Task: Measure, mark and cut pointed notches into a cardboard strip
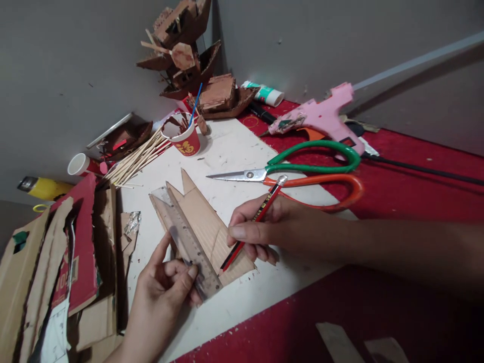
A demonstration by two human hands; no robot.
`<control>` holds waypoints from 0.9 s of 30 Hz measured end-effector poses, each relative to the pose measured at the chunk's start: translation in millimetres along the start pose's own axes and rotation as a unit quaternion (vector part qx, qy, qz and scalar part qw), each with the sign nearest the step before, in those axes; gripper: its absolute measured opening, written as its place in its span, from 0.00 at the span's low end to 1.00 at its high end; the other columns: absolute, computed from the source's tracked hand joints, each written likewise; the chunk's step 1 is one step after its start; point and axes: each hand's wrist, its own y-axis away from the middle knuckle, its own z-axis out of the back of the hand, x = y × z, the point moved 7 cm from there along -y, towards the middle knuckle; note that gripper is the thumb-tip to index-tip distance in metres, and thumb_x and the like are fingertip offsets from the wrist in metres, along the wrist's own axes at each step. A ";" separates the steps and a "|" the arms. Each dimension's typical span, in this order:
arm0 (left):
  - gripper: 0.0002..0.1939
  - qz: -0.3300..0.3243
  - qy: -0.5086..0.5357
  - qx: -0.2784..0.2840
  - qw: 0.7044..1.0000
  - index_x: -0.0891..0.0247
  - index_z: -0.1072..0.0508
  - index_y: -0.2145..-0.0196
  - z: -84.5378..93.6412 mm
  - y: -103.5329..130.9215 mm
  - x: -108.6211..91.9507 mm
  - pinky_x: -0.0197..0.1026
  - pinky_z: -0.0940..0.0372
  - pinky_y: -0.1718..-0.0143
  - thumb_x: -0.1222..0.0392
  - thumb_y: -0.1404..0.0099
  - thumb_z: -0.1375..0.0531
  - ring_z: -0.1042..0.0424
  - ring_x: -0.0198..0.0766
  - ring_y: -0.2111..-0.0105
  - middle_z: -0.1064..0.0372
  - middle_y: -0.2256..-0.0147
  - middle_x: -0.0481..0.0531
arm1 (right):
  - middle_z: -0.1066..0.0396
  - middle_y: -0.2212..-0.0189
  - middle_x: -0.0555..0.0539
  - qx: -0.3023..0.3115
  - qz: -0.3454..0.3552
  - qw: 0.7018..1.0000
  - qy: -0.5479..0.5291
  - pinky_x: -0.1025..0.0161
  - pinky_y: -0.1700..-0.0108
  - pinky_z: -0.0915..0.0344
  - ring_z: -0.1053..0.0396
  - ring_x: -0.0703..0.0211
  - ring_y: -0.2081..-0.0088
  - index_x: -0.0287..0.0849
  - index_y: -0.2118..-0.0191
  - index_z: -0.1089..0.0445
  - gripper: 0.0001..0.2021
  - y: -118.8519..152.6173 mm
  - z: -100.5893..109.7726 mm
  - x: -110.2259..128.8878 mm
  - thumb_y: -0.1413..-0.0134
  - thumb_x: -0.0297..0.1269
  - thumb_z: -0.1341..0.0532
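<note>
While atop cardbd (pixel 207 219), ruler (pixel 191 239) nr pencil (pixel 263 207)

My hands: two, left hand (pixel 166 290) and right hand (pixel 274 222). Pencil (pixel 264 205): one. Ruler (pixel 189 237): one. Scissors (pixel 254 175): one pair. Glue gun (pixel 315 113): one. Paper cups (pixel 187 146): two. Yellow bottle (pixel 49 188): one. White-and-green tube (pixel 275 96): one. Blue stick (pixel 195 103): one. Brown boat models (pixel 227 93): I make out four. Loose cardboard strips (pixel 338 340) at lower right: two. Pale thin sticks (pixel 138 156): many, too bunched for me to count. Stacked cardboard (pixel 18 287) at my left: several pieces, overlapping, exact number unclear.
</note>
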 end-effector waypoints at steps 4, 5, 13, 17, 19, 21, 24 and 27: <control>0.52 -0.010 0.006 -0.004 1.000 0.58 0.60 0.29 -2.1 0.3 -1.0 0.33 0.35 0.76 0.56 0.40 0.31 0.31 0.33 0.81 0.31 0.78 0.42 | 0.32 0.81 0.53 -0.007 -0.001 1.000 0.006 0.72 0.81 0.40 0.38 0.70 0.82 0.40 0.74 0.32 0.13 0.5 0.1 0.9 0.47 0.44 0.34; 0.53 -0.013 0.009 -0.004 1.000 0.56 0.60 0.29 -3.0 0.9 -1.7 0.33 0.35 0.76 0.56 0.40 0.31 0.31 0.33 0.81 0.31 0.78 0.42 | 0.32 0.81 0.54 -0.005 0.002 1.000 0.005 0.72 0.81 0.40 0.38 0.70 0.82 0.40 0.74 0.32 0.13 0.5 0.0 0.9 0.47 0.44 0.35; 0.46 -0.023 0.003 -0.012 1.000 0.50 0.54 0.30 -4.7 4.3 -2.4 0.31 0.37 0.76 0.55 0.38 0.32 0.33 0.30 0.81 0.34 0.79 0.40 | 0.32 0.80 0.53 0.003 0.009 1.000 0.001 0.73 0.79 0.40 0.38 0.69 0.81 0.40 0.72 0.31 0.12 1.8 0.0 0.0 0.45 0.42 0.36; 0.41 -0.026 -0.003 -0.008 1.000 0.52 0.50 0.32 -5.5 2.5 0.8 0.30 0.40 0.77 0.53 0.36 0.34 0.35 0.29 0.83 0.37 0.80 0.38 | 0.33 0.81 0.54 -0.031 -0.010 0.998 0.045 0.72 0.79 0.40 0.38 0.68 0.80 0.40 0.70 0.29 0.08 1.5 2.5 -2.0 0.47 0.39 0.35; 0.39 -0.027 -0.007 0.003 1.000 0.56 0.48 0.33 -6.9 1.6 1.8 0.30 0.41 0.79 0.51 0.35 0.35 0.36 0.29 0.84 0.39 0.81 0.37 | 0.33 0.80 0.54 -0.055 -0.010 0.996 0.071 0.72 0.78 0.41 0.38 0.68 0.80 0.40 0.68 0.27 0.06 0.5 4.0 -2.9 0.49 0.38 0.35; 0.37 -0.027 -0.017 0.013 0.999 0.60 0.46 0.35 -7.8 1.4 2.3 0.31 0.42 0.79 0.50 0.35 0.36 0.37 0.29 0.84 0.41 0.81 0.37 | 0.34 0.80 0.55 -0.069 0.008 0.994 0.079 0.72 0.79 0.43 0.40 0.69 0.80 0.41 0.68 0.27 0.06 -0.7 3.2 -2.2 0.50 0.38 0.34; 0.34 -0.029 -0.027 0.019 0.999 0.65 0.43 0.38 -7.9 1.9 2.0 0.31 0.43 0.80 0.49 0.35 0.37 0.38 0.29 0.84 0.42 0.82 0.36 | 0.34 0.81 0.55 -0.097 0.025 0.992 0.076 0.71 0.79 0.44 0.41 0.69 0.80 0.41 0.69 0.28 0.06 -2.3 1.7 -1.8 0.51 0.38 0.34; 0.32 -0.033 -0.024 0.025 0.999 0.66 0.42 0.40 -8.5 2.2 1.7 0.32 0.43 0.80 0.49 0.35 0.37 0.38 0.30 0.85 0.42 0.82 0.36 | 0.30 0.80 0.52 -0.142 0.012 0.988 0.053 0.70 0.79 0.40 0.37 0.67 0.80 0.41 0.72 0.30 0.08 -3.9 2.5 -2.9 0.53 0.39 0.34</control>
